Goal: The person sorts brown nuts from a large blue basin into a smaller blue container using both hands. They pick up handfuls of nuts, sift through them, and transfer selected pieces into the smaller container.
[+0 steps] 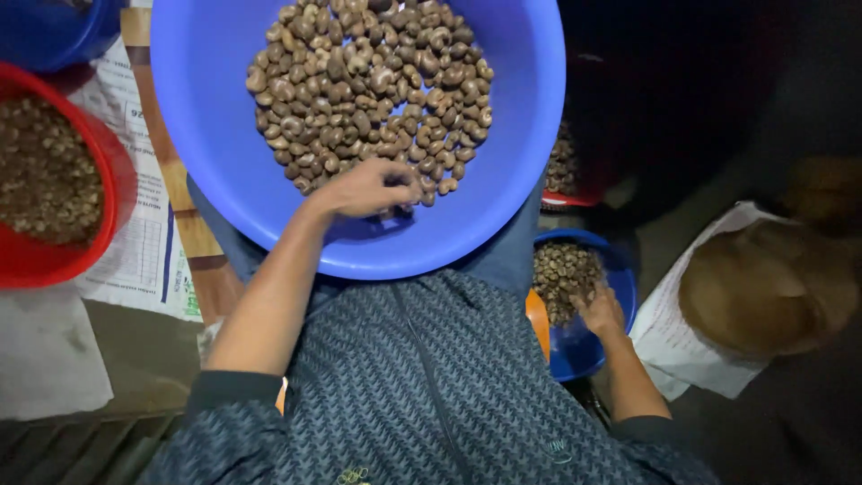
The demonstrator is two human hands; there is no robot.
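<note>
Fingers (pixel 402 182) of left hand (pixel 366 189): curled together, tips pinching at nuts at the near edge of the heap; whether one is actually gripped cannot be told. Fingers (pixel 588 301) of right hand (pixel 600 313): bent and loosely together, resting on nuts in small blue bowl (pixel 575 355); grip also unclear.

Large blue basin (pixel 215 135), on the person's lap, fills top centre of view. Its heap of brown cashew nuts (pixel 368 85) lies toward 12 o'clock in the basin; left hand works at the heap's 6 o'clock edge, forearm entering over basin rim from 7 o'clock.

Small blue bowl sits at 4 o'clock from the basin, low, beside the person's right side; nuts (pixel 561 269) fill its far half.

Red basin (pixel 112 180) w/ darker nuts at 9 o'clock, near the large basin. Printed paper sheets (pixel 144 256) lie under it. Brown mound (pixel 768 287) on paper (pixel 664 332) at 3 o'clock, well apart from hands. Person wears dark patterned zip jacket (pixel 422 386).
</note>
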